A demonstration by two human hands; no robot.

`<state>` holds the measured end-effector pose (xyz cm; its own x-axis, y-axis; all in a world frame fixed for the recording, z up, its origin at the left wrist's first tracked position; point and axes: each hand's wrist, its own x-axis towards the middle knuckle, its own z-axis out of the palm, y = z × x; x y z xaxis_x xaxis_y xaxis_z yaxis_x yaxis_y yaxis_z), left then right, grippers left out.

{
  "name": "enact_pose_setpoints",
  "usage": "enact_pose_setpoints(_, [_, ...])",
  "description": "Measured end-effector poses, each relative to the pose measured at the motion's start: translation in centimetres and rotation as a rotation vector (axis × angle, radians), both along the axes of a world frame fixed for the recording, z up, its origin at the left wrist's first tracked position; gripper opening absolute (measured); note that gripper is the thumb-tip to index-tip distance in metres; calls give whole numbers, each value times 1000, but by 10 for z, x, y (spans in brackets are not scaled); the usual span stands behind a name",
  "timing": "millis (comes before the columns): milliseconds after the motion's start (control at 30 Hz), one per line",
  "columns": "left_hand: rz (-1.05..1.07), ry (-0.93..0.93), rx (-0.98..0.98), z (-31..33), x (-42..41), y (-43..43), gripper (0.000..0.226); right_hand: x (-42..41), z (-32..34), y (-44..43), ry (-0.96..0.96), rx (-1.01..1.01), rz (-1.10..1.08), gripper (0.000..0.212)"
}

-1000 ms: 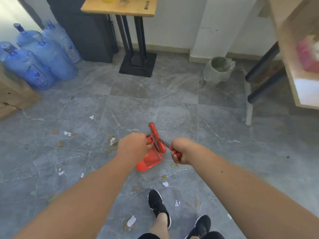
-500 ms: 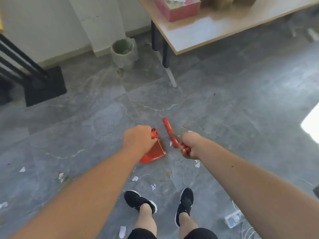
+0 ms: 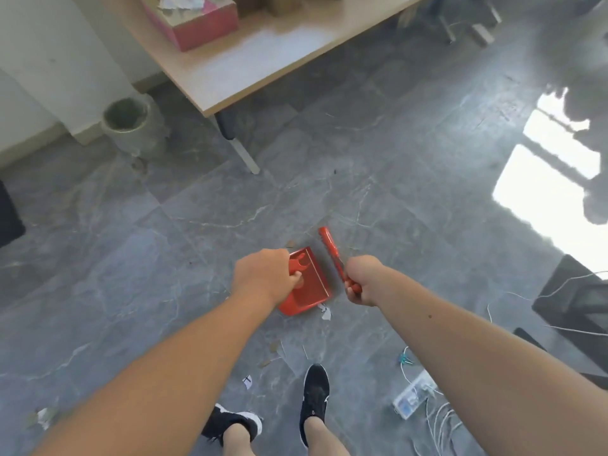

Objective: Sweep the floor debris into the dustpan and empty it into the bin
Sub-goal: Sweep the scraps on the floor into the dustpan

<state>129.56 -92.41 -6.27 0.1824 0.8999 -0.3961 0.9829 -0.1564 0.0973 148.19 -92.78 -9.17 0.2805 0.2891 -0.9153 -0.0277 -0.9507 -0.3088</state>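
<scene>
My left hand grips the handle of a small red dustpan held low over the grey floor. My right hand grips the handle of a small red brush, which points away from me just right of the pan. A white paper scrap lies by the pan's near edge. More scraps and brown bits lie between the pan and my feet. A bin lined with a bag stands at the far left by the wall.
A wooden table with a pink tissue box stands ahead, its leg slanting to the floor. A white power strip with cables lies at the right near my black shoes. A dark object sits far right.
My view has swung right, away from the water bottles towards the table. The dustpan and brush have separated, the brush now to the pan's right. Both hands keep their grip.
</scene>
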Motion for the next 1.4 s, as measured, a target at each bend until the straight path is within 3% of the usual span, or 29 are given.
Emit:
enact_pose_setpoints(267, [102,6,-1,-9,16,10,36,6,-19,38,56,-42,-43,25])
enact_pose_setpoints(433, [187,19,11,-13,-2,5,35,-20,-21,37,69,-78,156,19])
enact_pose_setpoints(733, [286,25,38,-19,-61,-21,35,-71,-20,5,36,-9,389,27])
enact_pose_setpoints(1000, [405,-13,51,-10,-139,-92,34,-145,-27,-50,28,-8,410,39])
enact_pose_setpoints(1233, [479,-12,60,-2,-220,-179,37,-234,-23,-118,58,3,504,23])
enact_pose_setpoints(1400, [537,15,70,3,-280,-252,38,-302,-14,-172,61,-12,609,22])
